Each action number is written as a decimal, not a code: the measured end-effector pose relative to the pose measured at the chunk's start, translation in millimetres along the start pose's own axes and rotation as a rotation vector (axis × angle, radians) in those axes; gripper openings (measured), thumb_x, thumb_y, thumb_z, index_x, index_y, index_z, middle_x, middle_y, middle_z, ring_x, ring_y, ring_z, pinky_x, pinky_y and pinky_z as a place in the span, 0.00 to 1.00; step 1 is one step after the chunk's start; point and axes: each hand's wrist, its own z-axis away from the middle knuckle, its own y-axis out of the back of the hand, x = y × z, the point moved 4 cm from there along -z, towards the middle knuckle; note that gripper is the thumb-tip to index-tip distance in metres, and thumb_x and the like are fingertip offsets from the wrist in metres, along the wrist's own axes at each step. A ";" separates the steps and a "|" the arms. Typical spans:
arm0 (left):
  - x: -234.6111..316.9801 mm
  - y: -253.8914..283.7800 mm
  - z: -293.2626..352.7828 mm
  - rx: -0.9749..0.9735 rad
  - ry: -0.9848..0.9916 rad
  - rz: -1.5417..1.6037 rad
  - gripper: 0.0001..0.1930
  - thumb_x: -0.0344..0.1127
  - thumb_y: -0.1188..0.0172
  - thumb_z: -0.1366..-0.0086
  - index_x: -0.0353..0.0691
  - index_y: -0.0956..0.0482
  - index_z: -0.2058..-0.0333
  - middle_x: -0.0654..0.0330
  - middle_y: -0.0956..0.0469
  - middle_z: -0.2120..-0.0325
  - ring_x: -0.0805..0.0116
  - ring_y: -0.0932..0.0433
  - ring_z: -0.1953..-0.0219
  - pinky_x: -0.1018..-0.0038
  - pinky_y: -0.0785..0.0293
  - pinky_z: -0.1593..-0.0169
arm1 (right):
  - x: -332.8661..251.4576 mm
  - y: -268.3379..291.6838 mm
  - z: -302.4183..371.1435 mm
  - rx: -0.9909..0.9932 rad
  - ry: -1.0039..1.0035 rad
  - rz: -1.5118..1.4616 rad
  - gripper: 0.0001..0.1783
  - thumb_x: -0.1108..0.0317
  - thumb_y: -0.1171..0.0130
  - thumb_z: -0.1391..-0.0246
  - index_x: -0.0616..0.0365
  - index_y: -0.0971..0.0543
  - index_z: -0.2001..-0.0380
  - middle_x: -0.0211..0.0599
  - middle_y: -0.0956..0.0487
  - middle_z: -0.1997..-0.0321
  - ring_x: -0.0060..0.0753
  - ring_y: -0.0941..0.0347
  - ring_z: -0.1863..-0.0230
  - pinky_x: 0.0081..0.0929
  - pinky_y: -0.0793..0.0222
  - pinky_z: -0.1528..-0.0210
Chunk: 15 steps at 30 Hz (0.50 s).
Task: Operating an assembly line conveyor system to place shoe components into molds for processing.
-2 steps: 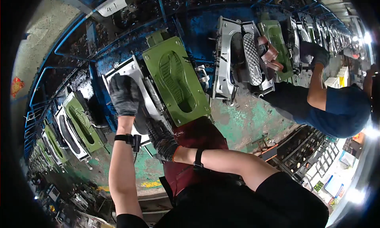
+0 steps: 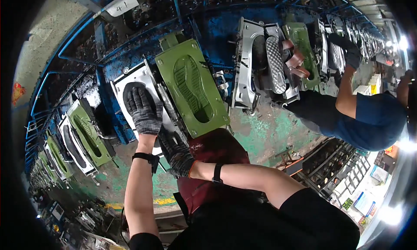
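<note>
A silver metal mould half [image 2: 126,80] lies open before me, with a dark shoe sole [image 2: 133,86] in it. My left hand [image 2: 143,111], in a grey knit glove, lies flat on the sole with its fingers stretched out. My right hand [image 2: 177,153], in a darker glove with an orange cuff edge, rests at the near end of the same mould half, its fingers extended and partly hidden beside the left hand. Hinged along the right side is the green mould half [image 2: 184,119], with a ribbed, sole-shaped hollow.
More moulds stand in rows to the left [image 2: 78,141] and right along a blue frame [image 2: 97,61]. One at the right holds a patterned silver footbed [image 2: 276,65] beside brown straps [image 2: 295,63]. A co-worker in a blue shirt [image 2: 369,119] reaches to a farther mould with a gloved hand [image 2: 352,54].
My left hand has shifted right and slightly toward me over the sole, uncovering its far end. My right hand stays about where it was. The co-worker's gloved hand has moved a little.
</note>
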 end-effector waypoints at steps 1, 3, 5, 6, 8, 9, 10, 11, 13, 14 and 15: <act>9.4 -6.9 -8.0 0.004 -0.034 -0.026 0.44 0.51 0.41 0.42 0.29 0.45 0.34 0.34 0.49 0.33 0.35 0.53 0.30 0.43 0.63 0.29 | 3.7 -15.7 2.3 0.121 -0.005 0.403 0.46 0.49 0.41 0.56 0.76 0.35 0.40 0.68 0.35 0.36 0.57 0.38 0.34 0.52 0.39 0.36; 24.8 -5.8 -3.6 -0.047 -0.041 -0.056 0.46 0.55 0.41 0.42 0.27 0.44 0.35 0.33 0.49 0.33 0.34 0.53 0.30 0.40 0.64 0.30 | 15.3 -73.4 15.7 -0.268 -0.114 0.267 0.33 0.55 0.47 0.50 0.72 0.30 0.48 0.64 0.29 0.44 0.53 0.32 0.40 0.46 0.34 0.43; 18.2 1.6 -0.1 -0.069 0.007 -0.050 0.45 0.57 0.42 0.41 0.26 0.41 0.36 0.32 0.48 0.34 0.30 0.54 0.31 0.37 0.65 0.31 | 6.7 -96.2 22.6 -0.640 -0.184 0.128 0.21 0.61 0.52 0.44 0.69 0.26 0.56 0.59 0.23 0.53 0.48 0.27 0.45 0.41 0.29 0.50; 8.5 6.7 7.6 -0.043 0.047 -0.065 0.44 0.58 0.43 0.40 0.27 0.40 0.36 0.34 0.47 0.34 0.28 0.54 0.31 0.37 0.65 0.31 | -4.2 -93.8 32.0 -0.685 -0.202 0.015 0.16 0.61 0.51 0.45 0.64 0.26 0.62 0.54 0.22 0.60 0.47 0.25 0.53 0.41 0.28 0.56; 5.3 9.2 7.5 -0.087 0.124 -0.098 0.46 0.58 0.43 0.40 0.28 0.43 0.34 0.36 0.49 0.32 0.30 0.56 0.30 0.41 0.65 0.30 | -2.7 -111.4 41.0 -0.713 -0.241 -0.075 0.12 0.62 0.50 0.46 0.60 0.26 0.69 0.49 0.20 0.68 0.45 0.22 0.60 0.40 0.28 0.62; 21.8 6.7 -7.9 -0.061 0.093 -0.047 0.45 0.58 0.43 0.40 0.30 0.43 0.34 0.38 0.49 0.32 0.31 0.56 0.30 0.41 0.65 0.30 | 25.6 -141.8 49.1 -0.569 -0.160 -0.067 0.11 0.62 0.48 0.48 0.59 0.25 0.70 0.47 0.20 0.69 0.45 0.22 0.64 0.40 0.28 0.65; 30.8 3.4 -17.7 -0.063 0.089 -0.011 0.45 0.58 0.42 0.41 0.32 0.42 0.34 0.40 0.48 0.31 0.30 0.55 0.31 0.42 0.63 0.30 | 37.4 -157.9 55.3 -0.436 -0.071 -0.058 0.10 0.62 0.46 0.50 0.57 0.24 0.71 0.46 0.20 0.70 0.44 0.21 0.67 0.41 0.27 0.68; -5.7 10.0 12.5 -0.051 0.160 -0.007 0.44 0.59 0.40 0.42 0.33 0.38 0.35 0.40 0.45 0.33 0.28 0.52 0.32 0.40 0.62 0.30 | 2.5 -104.8 34.8 -0.436 -0.171 -0.163 0.09 0.63 0.44 0.53 0.56 0.22 0.71 0.48 0.20 0.71 0.44 0.21 0.67 0.43 0.26 0.69; -11.0 17.8 7.4 -0.015 0.165 0.079 0.42 0.59 0.37 0.45 0.37 0.33 0.38 0.41 0.40 0.35 0.28 0.48 0.33 0.42 0.59 0.31 | 8.7 -99.0 18.3 -0.585 -0.076 0.060 0.12 0.59 0.47 0.48 0.56 0.22 0.70 0.44 0.21 0.72 0.42 0.22 0.68 0.41 0.27 0.66; -16.8 18.8 5.8 -0.026 0.158 0.107 0.41 0.58 0.36 0.46 0.39 0.31 0.39 0.43 0.38 0.36 0.31 0.46 0.34 0.44 0.57 0.30 | 11.9 -105.2 12.8 -0.731 0.030 0.263 0.16 0.54 0.50 0.42 0.55 0.22 0.69 0.40 0.21 0.72 0.41 0.24 0.68 0.39 0.28 0.63; -6.5 22.9 -25.7 -0.005 0.104 0.200 0.35 0.56 0.34 0.47 0.43 0.24 0.43 0.45 0.30 0.41 0.41 0.39 0.35 0.52 0.49 0.31 | 49.4 -133.9 36.5 -0.501 -0.241 0.120 0.17 0.54 0.52 0.40 0.55 0.21 0.66 0.40 0.20 0.69 0.42 0.23 0.65 0.39 0.28 0.61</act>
